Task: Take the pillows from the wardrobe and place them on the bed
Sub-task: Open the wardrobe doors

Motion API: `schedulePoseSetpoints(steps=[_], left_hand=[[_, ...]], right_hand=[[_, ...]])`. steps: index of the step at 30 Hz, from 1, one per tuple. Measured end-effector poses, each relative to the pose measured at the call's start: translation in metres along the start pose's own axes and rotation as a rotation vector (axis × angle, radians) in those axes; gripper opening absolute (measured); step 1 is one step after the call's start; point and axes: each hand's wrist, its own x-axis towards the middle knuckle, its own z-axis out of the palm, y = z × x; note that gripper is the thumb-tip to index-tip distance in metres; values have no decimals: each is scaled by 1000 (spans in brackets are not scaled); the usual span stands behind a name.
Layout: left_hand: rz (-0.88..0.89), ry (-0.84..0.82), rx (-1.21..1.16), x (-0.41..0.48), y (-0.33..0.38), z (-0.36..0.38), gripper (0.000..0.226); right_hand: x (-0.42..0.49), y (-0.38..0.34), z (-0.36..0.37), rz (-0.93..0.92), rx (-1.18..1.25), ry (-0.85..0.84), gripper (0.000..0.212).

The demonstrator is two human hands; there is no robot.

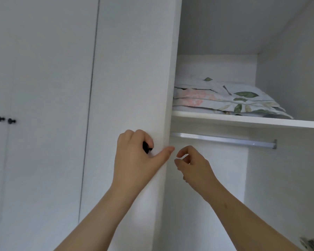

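Opening wardrobe door (130, 69): grips black knob (146, 147) with left hand (136, 160); right hand (194, 165) loosely curled, empty. Far right, on upper shelf (243, 120): stacked pillows (225, 98). Next, likely calls for reaching up two-handed.

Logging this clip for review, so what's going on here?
A person stands at a white wardrobe. The left hand grips the black knob on a door, while the right hand hovers beside the door's edge, fingers loosely curled and holding nothing. The compartment to the right is open to view. Floral pillows lie stacked on its upper shelf, above a bare hanging rail. Neither hand has touched them yet.
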Motion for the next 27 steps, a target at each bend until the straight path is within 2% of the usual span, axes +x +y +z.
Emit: schedulePoseSetpoints(steps=[5, 9, 11, 15, 20, 23, 27], left_hand=[[-131, 84, -5, -4, 1, -51, 41], [-219, 175, -56, -8, -6, -97, 38], [-237, 219, -105, -11, -10, -122, 38], [-239, 236, -55, -12, -20, -160, 39], [-258, 238, 155, -9, -40, -196, 13], [-293, 339, 314, -6, -55, -211, 38], [-374, 390, 362, 4, -78, -237, 40]], right_hand=[[-5, -18, 34, -53, 70, -71, 3], [-6, -34, 67, -106, 99, -106, 14], [-7, -48, 88, -127, 145, -145, 17], [-14, -75, 127, -169, 226, -242, 17], [-28, -100, 164, -207, 276, -328, 18], [-31, -112, 176, -230, 277, -349, 16], [-33, -128, 191, -257, 271, -376, 12]])
